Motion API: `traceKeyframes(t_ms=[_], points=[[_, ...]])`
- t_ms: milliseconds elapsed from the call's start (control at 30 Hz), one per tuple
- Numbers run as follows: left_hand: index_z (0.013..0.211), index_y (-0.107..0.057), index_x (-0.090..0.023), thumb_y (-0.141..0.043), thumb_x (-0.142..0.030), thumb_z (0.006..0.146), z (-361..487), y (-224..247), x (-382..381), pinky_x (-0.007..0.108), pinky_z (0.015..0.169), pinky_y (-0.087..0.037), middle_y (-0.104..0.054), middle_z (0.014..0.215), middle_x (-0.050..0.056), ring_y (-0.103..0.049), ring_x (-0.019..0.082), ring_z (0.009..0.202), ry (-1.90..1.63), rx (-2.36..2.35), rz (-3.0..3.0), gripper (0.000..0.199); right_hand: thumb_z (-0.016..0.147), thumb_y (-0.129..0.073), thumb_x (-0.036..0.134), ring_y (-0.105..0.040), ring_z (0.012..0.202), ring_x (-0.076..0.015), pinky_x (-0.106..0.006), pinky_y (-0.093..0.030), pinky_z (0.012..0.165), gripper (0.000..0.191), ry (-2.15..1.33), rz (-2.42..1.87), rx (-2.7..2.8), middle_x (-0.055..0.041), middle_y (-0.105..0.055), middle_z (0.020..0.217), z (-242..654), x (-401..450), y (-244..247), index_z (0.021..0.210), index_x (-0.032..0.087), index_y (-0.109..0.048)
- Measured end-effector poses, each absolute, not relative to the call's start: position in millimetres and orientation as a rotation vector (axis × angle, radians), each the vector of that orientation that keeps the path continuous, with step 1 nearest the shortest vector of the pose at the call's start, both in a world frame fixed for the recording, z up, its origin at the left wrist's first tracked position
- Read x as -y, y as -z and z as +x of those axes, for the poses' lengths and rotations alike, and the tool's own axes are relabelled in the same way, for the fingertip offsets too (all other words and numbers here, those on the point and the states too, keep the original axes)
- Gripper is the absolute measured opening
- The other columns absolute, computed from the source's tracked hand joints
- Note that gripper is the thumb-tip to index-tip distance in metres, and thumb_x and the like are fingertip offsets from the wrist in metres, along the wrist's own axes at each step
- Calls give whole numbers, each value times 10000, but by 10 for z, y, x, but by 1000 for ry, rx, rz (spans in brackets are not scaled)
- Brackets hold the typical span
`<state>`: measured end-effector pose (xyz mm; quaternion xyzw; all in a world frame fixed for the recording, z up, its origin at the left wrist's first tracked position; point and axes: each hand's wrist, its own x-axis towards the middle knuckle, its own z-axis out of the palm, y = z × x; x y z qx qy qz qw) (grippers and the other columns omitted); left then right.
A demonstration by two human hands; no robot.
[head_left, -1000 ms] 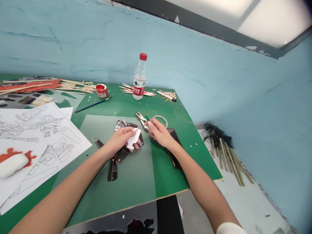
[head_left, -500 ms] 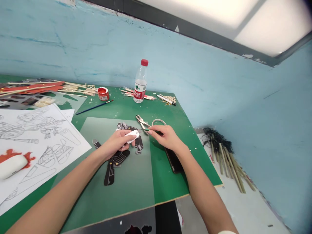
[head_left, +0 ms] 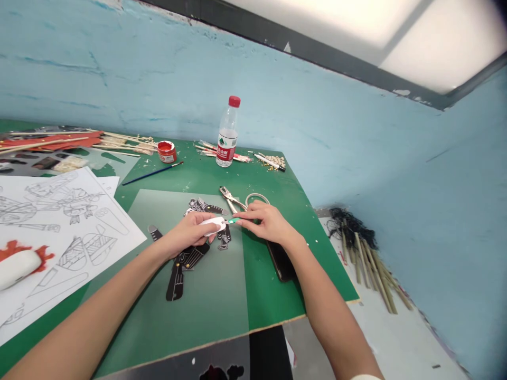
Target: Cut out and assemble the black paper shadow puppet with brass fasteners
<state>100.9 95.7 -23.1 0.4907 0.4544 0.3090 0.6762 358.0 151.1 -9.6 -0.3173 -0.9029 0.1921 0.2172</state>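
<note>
Remote station, head feed: I have the left hand (head_left: 194, 229) closed in a pinch, thumb over fingers, on a small white piece (head_left: 214, 226), held above the translucent sheet (head_left: 214, 306) among the black cut-out parts (head_left: 175, 285), its free end pointing right. Right hand (head_left: 263, 217) nearly closed too, thumb and fingertips on a small green object (head_left: 233, 220) aimed at that free end. Cannot tell whether the two touch; too fine to read from here. A dark spot near the end looks like a hole. To do this well, I judge, the left pinch should sit close behind that end so the piece cannot flex, with the thumb clear of the spot. The right fingers want light pressure, green object lined up with the spot; a sideways shove could bend the edge. Wrists would be steadier braced on the green table (head_left: 273, 301). Metal pliers (head_left: 228, 196) lie just beyond the hands, a dark slab (head_left: 280, 262) beside the right wrist: best not nudged.
</note>
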Motion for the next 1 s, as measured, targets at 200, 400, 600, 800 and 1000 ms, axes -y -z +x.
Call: traceKeyframes(t_ms=[200,400,600,800,1000], points=[[803,-643,-164,-713,-392,840,1015,187,-939,193,435,-181,-564,599,-30,-322,47,464,-618,-1055,1194,241,1002,-664,411,-531,799,-178,-283,-394,713,264,-576,-850,2555,-21,-603,743,3596,-1505,75,1162,260,-810],[685,-599,-154,-725,-453,827,1004,164,-925,205,444,-181,-563,599,-13,-314,46,464,-577,-1096,1228,354,994,-677,394,-531,798,-180,-287,-405,717,245,-568,-835,2534,-19,-605,744,3587,-1519,79,1142,255,-814],[722,-601,-158,-712,-436,849,979,194,-939,214,434,-144,-565,617,-17,-302,44,454,-568,-1063,1173,325,988,-679,403,-546,803,-181,-292,-426,730,242,-579,-819,2496,-26,-631,773,3598,-1531,86,1113,249,-818],[703,-568,-176,-714,-445,840,991,195,-940,220,437,-144,-556,613,-21,-313,52,447,-588,-1065,1165,335,1014,-612,426,-546,748,-163,-285,-414,718,288,-621,-944,2417,-30,-663,794,3574,-1510,79,1104,226,-799],[717,-552,-185,-713,-536,873,1009,200,-932,220,446,-164,-554,610,-34,-305,44,420,-734,-1048,1100,416,1026,-476,594,-440,635,-133,-261,-347,615,475,-847,-1236,2023,17,-545,700,3504,-1511,33,976,181,-706]])
